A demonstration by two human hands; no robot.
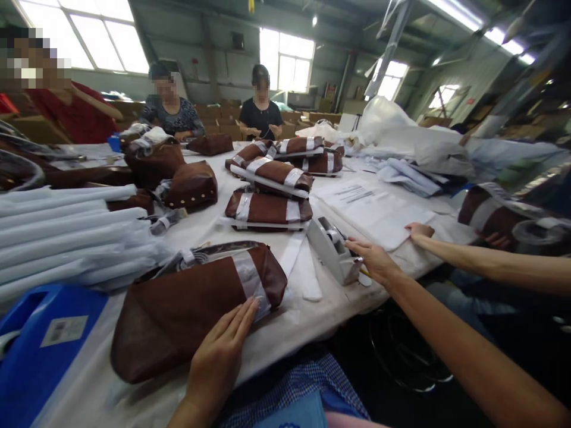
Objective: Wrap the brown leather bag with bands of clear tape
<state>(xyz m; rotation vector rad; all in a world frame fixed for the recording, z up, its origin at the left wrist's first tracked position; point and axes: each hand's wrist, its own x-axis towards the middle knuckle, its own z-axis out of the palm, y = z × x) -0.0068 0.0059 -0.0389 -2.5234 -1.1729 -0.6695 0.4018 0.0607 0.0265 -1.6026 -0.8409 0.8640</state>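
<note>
I have the left hand (225, 339) flat against the brown bag (178, 309) on the worktop (285, 327), fingers together; even pressure should steady it. The right hand (375, 260) is at the tape dispenser (334, 252); whether pinching, I cannot tell.

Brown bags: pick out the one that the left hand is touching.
The foreground brown bag: the left hand rests against its taped side. The other brown bags lie farther off, apart from that hand.

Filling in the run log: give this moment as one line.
left hand: on taped brown bag | right hand: at grey tape dispenser | behind: taped bags
</note>
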